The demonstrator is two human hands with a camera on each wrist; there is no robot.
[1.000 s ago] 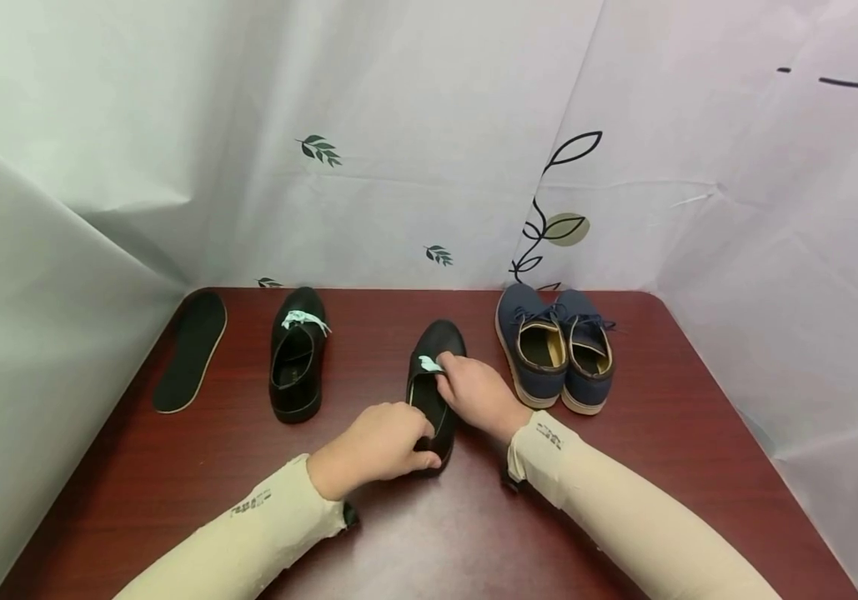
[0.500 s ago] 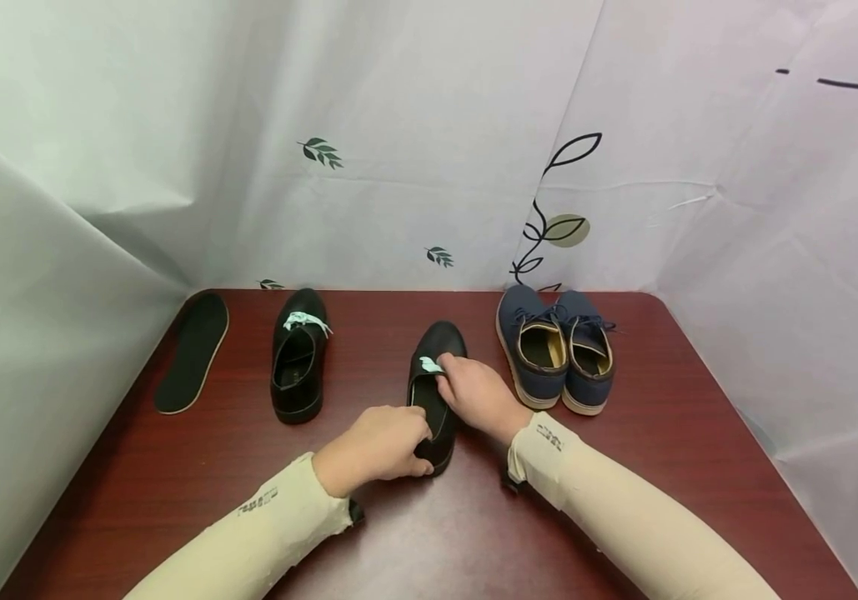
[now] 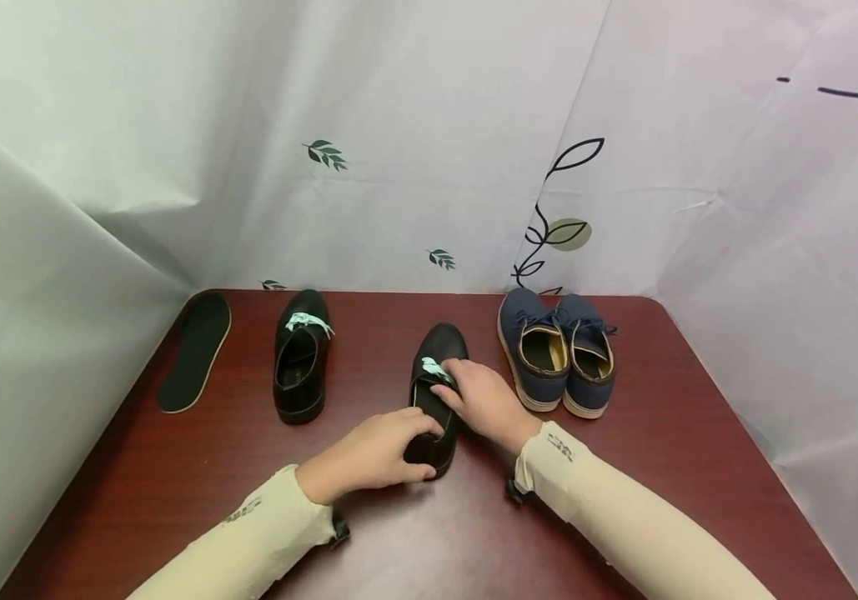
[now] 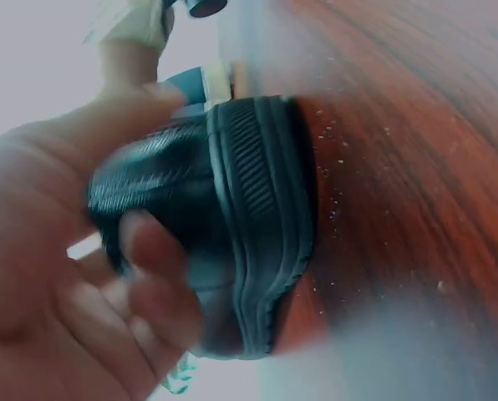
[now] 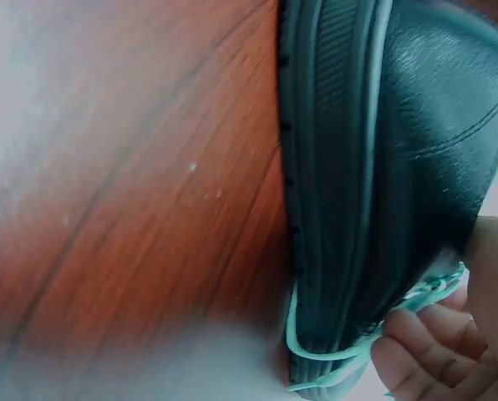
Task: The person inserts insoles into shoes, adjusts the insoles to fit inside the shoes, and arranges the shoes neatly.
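In the head view a black shoe (image 3: 439, 340) with pale mint laces (image 3: 436, 368) stands on the table, toe pointing away. My left hand (image 3: 372, 450) is at its heel, fingers over the opening and thumb behind the back. The left wrist view shows the heel (image 4: 249, 175) between my blurred thumb and fingers. At the lace area my right hand (image 3: 492, 404) holds the right side, its thumb at the opening's edge. Curled fingers (image 5: 403, 334) touch the laces in the right wrist view, where the sole (image 5: 328, 167) sits against the table.
To the left stands another black shoe (image 3: 299, 400) with mint laces. A dark insole (image 3: 194, 354) lies at the far left. Two navy shoes (image 3: 536, 385) with tan soles stand side by side at the right. Pale sheeting (image 3: 398, 192) walls the reddish-brown table (image 3: 196, 483).
My right thumb has slid from the laces down to the opening's edge, so more lace shows. The left thumb and fingers stand slightly wider apart. The shoe stays in place.
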